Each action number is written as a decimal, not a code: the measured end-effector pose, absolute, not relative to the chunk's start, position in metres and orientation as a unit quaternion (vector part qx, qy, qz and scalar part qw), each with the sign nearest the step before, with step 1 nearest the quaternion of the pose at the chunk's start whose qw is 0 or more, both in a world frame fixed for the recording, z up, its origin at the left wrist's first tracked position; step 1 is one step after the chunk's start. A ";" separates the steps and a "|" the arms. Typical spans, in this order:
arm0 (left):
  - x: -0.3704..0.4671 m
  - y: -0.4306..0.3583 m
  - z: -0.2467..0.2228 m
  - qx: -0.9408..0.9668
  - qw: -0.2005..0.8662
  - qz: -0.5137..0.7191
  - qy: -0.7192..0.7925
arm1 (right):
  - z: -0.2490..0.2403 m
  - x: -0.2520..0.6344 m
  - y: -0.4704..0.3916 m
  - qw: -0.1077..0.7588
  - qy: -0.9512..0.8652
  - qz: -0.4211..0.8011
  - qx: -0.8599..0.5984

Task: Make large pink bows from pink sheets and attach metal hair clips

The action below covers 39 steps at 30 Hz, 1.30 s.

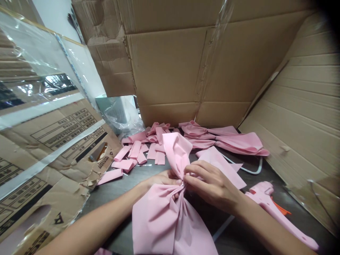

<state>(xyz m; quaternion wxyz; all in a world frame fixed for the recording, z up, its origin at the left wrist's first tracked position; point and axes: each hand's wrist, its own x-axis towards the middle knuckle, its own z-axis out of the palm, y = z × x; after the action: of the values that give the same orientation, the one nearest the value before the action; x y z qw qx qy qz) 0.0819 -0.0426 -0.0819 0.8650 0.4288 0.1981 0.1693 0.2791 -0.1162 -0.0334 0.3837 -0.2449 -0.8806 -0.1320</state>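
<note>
A large pink fabric bow [162, 216] is gathered at its middle, with one loop standing up and wide folds hanging towards me. My left hand [167, 180] pinches the gathered middle from the left, its fingers partly behind the cloth. From the right, my right hand [209, 180] closes its fingertips on the same gather, where a small shiny bit shows between the hands. Flat pink fabric [223, 166] lies just behind my right hand.
Short pink strips [135, 148] are scattered at the back left. Gathered pink bows [239, 141] lie at the back right. A pink glue gun [278, 212] with an orange trigger rests at the right. Cardboard walls [170, 67] surround the dark table [106, 202]; clear plastic [119, 118] sits behind.
</note>
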 end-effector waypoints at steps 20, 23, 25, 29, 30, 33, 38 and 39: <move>0.088 -0.049 -0.073 0.438 0.844 0.207 0.231 | -0.035 0.284 -0.110 0.325 -0.887 -0.182 -0.274; 0.091 -0.049 -0.072 0.428 0.856 0.187 0.222 | -0.034 0.283 -0.111 0.327 -0.887 -0.184 -0.270; 0.093 -0.052 -0.069 0.418 0.861 0.190 0.219 | -0.033 0.283 -0.112 0.336 -0.886 -0.174 -0.267; 0.095 -0.057 -0.064 0.417 0.865 0.196 0.198 | -0.032 0.284 -0.111 0.350 -0.887 -0.153 -0.258; 0.095 -0.058 -0.064 0.413 0.868 0.195 0.194 | -0.032 0.284 -0.110 0.350 -0.887 -0.154 -0.259; 0.095 -0.057 -0.067 0.398 0.876 0.191 0.193 | -0.033 0.289 -0.108 0.340 -0.885 -0.168 -0.271; 0.093 -0.051 -0.077 0.423 0.872 0.171 0.178 | -0.033 0.297 -0.105 0.315 -0.885 -0.200 -0.279; 0.093 -0.052 -0.078 0.425 0.870 0.174 0.182 | -0.033 0.298 -0.104 0.313 -0.885 -0.204 -0.278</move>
<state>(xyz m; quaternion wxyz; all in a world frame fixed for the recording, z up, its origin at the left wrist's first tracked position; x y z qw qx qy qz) 0.0932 -0.0516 -0.0785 0.8697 0.4249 0.1816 0.1736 0.2982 -0.1044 -0.0331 0.3127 -0.2779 -0.8852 -0.2038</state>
